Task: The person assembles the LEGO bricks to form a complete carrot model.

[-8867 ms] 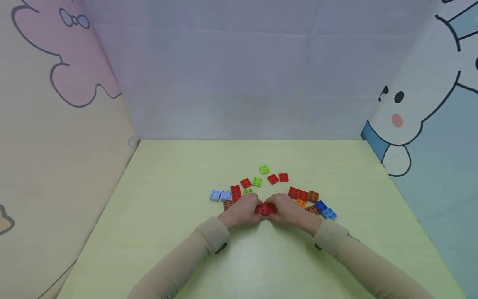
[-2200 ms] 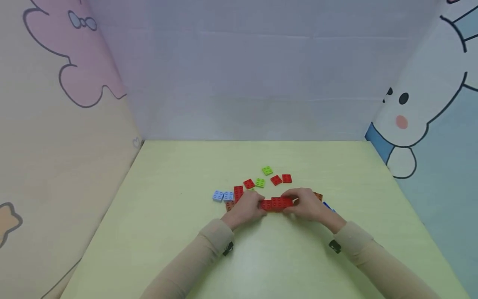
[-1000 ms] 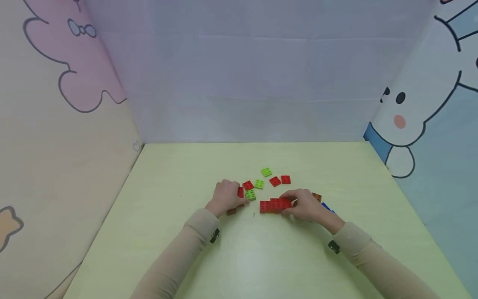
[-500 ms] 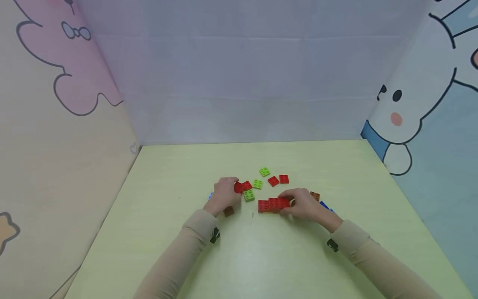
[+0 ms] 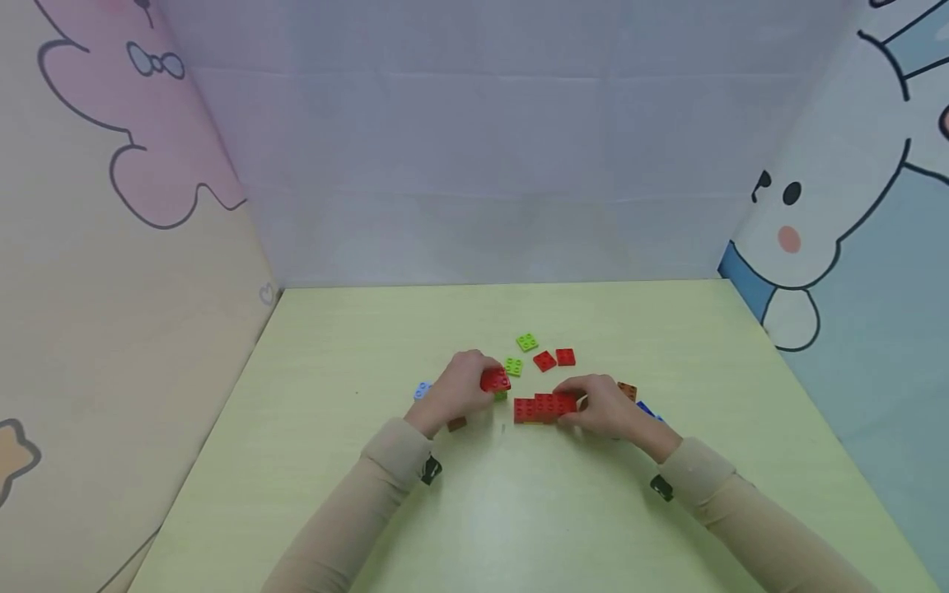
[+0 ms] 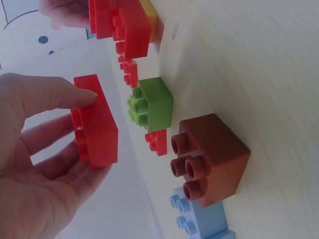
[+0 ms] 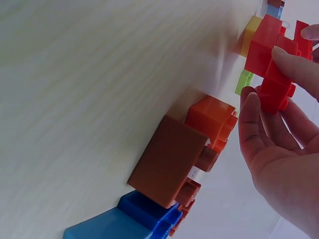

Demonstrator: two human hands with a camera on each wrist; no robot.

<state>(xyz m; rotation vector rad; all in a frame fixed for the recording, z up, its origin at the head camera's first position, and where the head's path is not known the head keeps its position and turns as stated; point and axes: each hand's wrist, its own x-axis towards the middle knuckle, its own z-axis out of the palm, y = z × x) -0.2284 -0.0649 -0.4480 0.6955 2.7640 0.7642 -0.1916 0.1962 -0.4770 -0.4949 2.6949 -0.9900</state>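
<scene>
Since half a second ago, the left hand has carried its red block rightward, closer to the red stack. Nearest, a brown block sits on the table beside the left wrist, mostly covered in the head view, with a pale blue block next to it. Thumb and fingers of the left hand pinch the carried block clear of the table. With thumb and fingers too, the right hand grips the upper piece of the stack; a yellow block forms the bottom. Outside that hand, partly hidden from above, stand an orange block, another brown block and a dark blue block. A green block stands near the stack, half masked by the carried block. Farther off lie two smaller-looking green blocks and two red squares, before a pale backdrop.
</scene>
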